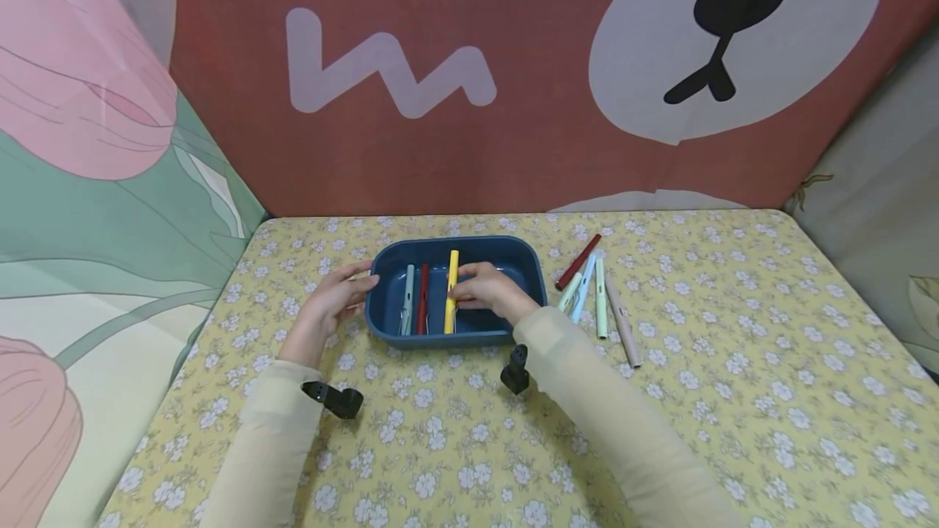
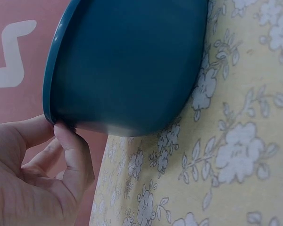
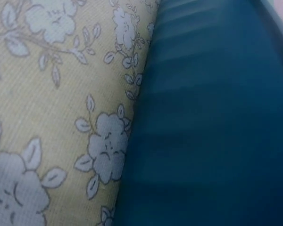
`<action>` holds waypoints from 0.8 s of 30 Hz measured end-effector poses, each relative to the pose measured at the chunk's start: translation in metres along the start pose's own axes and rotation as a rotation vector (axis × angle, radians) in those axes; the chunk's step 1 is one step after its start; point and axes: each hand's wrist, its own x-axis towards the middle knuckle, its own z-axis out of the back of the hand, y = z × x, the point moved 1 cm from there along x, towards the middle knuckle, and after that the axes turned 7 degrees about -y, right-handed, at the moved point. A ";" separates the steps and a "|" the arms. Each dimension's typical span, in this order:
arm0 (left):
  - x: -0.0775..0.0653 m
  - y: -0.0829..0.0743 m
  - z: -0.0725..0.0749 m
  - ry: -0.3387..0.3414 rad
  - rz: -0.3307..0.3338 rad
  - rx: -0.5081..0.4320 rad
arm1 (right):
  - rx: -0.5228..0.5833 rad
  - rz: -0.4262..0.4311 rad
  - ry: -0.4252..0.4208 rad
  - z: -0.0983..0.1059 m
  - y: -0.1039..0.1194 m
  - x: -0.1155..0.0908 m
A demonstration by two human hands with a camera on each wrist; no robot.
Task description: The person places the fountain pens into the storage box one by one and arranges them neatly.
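A dark blue oblong tray (image 1: 440,342) stands on the flowered cloth. At its left end my left hand (image 1: 333,304) pinches the rim between thumb and fingers, plain in the left wrist view, where the tray's outer wall (image 2: 127,61) shows. Reaching in over the right side, my right hand (image 1: 495,292) pinches a yellow pen (image 1: 452,264) between thumb and fingers. To the left of it a red pen (image 1: 423,300) and a grey-blue pen (image 1: 407,300) lie side by side in the tray. Only tray wall (image 3: 203,117) and cloth show in the right wrist view; the hand is out of sight there.
Right of the tray lie several loose pens: a dark red pen (image 1: 578,263), a light blue pen (image 1: 584,290), a mint green pen (image 1: 601,300) and a mauve-grey pen (image 1: 622,320) among them. A printed red backdrop (image 1: 513,161) rises behind the table's far edge.
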 end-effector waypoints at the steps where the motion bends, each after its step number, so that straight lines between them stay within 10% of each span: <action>1: 0.000 0.000 0.000 0.000 0.000 -0.003 | -0.002 -0.001 0.003 0.000 0.000 0.000; 24: 0.001 0.001 0.000 -0.005 0.001 0.014 | 0.019 -0.005 -0.050 -0.014 -0.002 -0.001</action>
